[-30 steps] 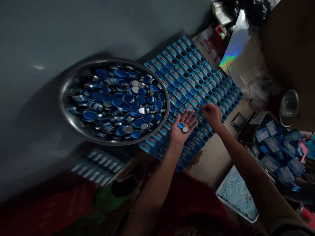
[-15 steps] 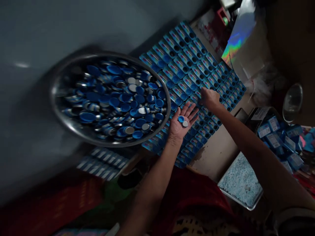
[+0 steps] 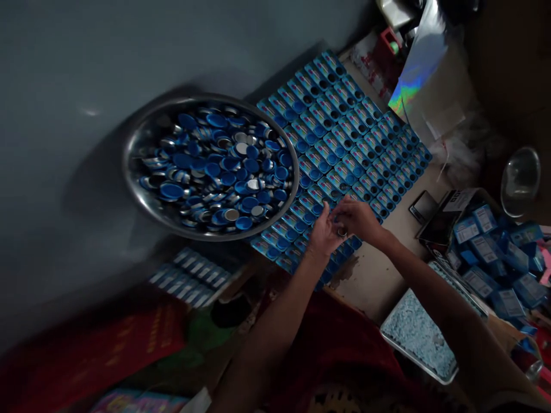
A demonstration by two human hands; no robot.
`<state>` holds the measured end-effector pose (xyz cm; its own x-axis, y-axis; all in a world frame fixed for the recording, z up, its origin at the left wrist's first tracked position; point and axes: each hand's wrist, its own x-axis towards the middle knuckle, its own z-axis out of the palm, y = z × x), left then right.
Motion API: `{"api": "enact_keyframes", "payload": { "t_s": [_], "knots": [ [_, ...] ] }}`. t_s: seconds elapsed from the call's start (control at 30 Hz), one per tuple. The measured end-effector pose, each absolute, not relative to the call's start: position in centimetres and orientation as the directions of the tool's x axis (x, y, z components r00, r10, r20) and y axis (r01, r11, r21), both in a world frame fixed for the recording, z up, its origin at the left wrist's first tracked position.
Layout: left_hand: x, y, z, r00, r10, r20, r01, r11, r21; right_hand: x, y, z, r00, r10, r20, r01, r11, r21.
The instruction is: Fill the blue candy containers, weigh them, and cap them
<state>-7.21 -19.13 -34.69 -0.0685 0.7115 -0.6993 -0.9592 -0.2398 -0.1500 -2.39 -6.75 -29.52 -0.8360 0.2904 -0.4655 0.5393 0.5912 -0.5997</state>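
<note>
My left hand (image 3: 323,234) is palm up, fingers half curled, over the rows of blue cards. A small round silver disc (image 3: 342,232) rests in it. My right hand (image 3: 361,219) meets it from the right, its fingertips pinched together over the left palm; whatever they grip is hidden. Just left of the hands stands a wide metal bowl (image 3: 131,172) heaped with round discs, blue on one face and silver on the other. Beneath the hands lie rows of blue cards (image 3: 333,146); some bear a blue disc and others show a dark round spot.
To the right, a carton holds several small blue boxes (image 3: 484,244), beside a clear tray (image 3: 424,332) of pale blue bits. Shiny plastic film (image 3: 424,57) and a red tape dispenser (image 3: 390,43) are at the far end. More packs (image 3: 189,278) lie below the bowl.
My right hand has come back from the cards toward my body, to the left palm. The left hand has shifted slightly right and nearer, and its fingers have curled.
</note>
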Motion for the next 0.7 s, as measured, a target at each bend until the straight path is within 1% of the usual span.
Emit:
{"api": "enact_keyframes", "payload": {
  "t_s": [0.07, 0.13, 0.17, 0.23, 0.33, 0.47, 0.53, 0.6, 0.67, 0.7],
  "knots": [
    [-7.1, -19.4, -35.0, -0.064, 0.720, -0.691, -0.958, -0.239, -0.160, -2.7, -5.1, -30.0, -0.804, 0.424, -0.417, 0.594, 0.542, -0.594],
    [-7.4, -19.9, -35.2, -0.085, 0.736, -0.671, -0.961, -0.238, -0.139, -3.8, -3.5, -30.6, -0.777, 0.536, -0.330, 0.623, 0.576, -0.529],
    [-7.7, -20.2, -35.2, -0.104, 0.734, -0.671, -0.963, -0.242, -0.115, -4.6, -2.8, -31.0, -0.775, 0.556, -0.301, 0.627, 0.616, -0.477],
    [-8.5, -20.9, -35.3, -0.149, 0.712, -0.686, -0.964, -0.260, -0.061, -6.2, -2.1, -31.8, -0.791, 0.530, -0.306, 0.612, 0.702, -0.366],
    [-9.7, -21.7, -35.4, -0.232, 0.687, -0.688, -0.952, -0.307, 0.015, -8.1, -2.2, -32.6, -0.804, 0.459, -0.379, 0.556, 0.806, -0.202],
    [-10.9, -22.0, -35.7, -0.318, 0.703, -0.636, -0.933, -0.353, 0.077, -10.2, -2.0, -32.6, -0.710, 0.489, -0.507, 0.560, 0.828, 0.015],
    [-11.0, -22.2, -35.9, -0.353, 0.712, -0.607, -0.923, -0.373, 0.099, -11.0, -1.5, -32.5, -0.668, 0.495, -0.556, 0.557, 0.828, 0.069],
    [-10.9, -22.5, -36.0, -0.378, 0.706, -0.599, -0.914, -0.388, 0.120, -11.5, -1.2, -32.2, -0.670, 0.493, -0.555, 0.539, 0.837, 0.093],
    [-10.6, -23.0, -36.0, -0.395, 0.678, -0.619, -0.905, -0.401, 0.138, -11.2, -1.6, -31.7, -0.698, 0.490, -0.522, 0.530, 0.844, 0.084],
    [-10.4, -23.3, -35.9, -0.401, 0.662, -0.633, -0.902, -0.408, 0.144, -10.6, -2.2, -31.4, -0.721, 0.488, -0.492, 0.534, 0.843, 0.054]
  ]
}}
